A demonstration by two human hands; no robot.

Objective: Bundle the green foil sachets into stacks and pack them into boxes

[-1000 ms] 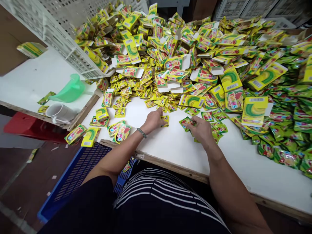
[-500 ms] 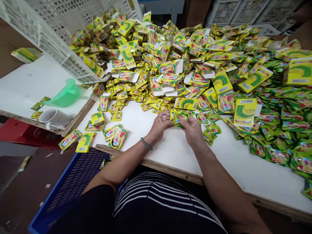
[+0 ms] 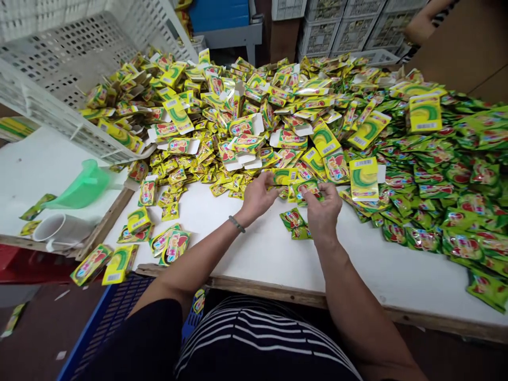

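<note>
My left hand (image 3: pixel 257 197) and my right hand (image 3: pixel 322 209) are raised together over the white table (image 3: pixel 254 248), fingers pinched on a small stack of candy sachets (image 3: pixel 305 189), green and yellow. A bead bracelet circles my left wrist. Two green sachets (image 3: pixel 293 221) lie on the table just under my right hand. Behind my hands spreads a big heap of small yellow sachets and flat yellow cartons (image 3: pixel 222 121). To the right lies a heap of green sachets (image 3: pixel 448 174).
A tilted white plastic crate (image 3: pixel 71 79) spills packs at back left. A green scoop (image 3: pixel 81 188) and a white mug (image 3: pixel 59 230) sit on a lower side table. A blue crate (image 3: pixel 107 317) stands by my left knee. Another person's arm (image 3: pixel 420 24) shows at far right.
My hands lifted from the table, each with sachets, and came together, then moved slightly right and farther in. The camera tilted up, showing more of the far stacks.
</note>
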